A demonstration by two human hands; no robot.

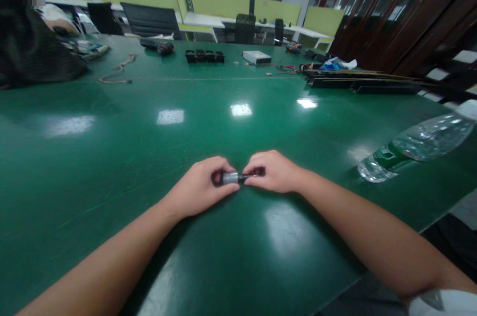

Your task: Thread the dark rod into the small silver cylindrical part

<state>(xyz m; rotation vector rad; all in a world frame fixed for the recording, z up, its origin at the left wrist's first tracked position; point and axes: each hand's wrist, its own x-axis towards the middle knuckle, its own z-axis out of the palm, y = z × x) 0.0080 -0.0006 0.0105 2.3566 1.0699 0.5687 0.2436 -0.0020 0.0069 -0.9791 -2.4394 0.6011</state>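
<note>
Pinching silver-and-black cylinder [230, 178] with left fingers [228, 189] and right fingers [255, 182] at six o'clock on bench [112, 157], already lined up, can't tell if joined.

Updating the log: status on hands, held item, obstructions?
Left hand and right hand gripping opposite ends of small silver-and-black cylinder. Exact item unclear. Clear green-labelled plastic bottle off right, seemingly not obstructing.
</note>
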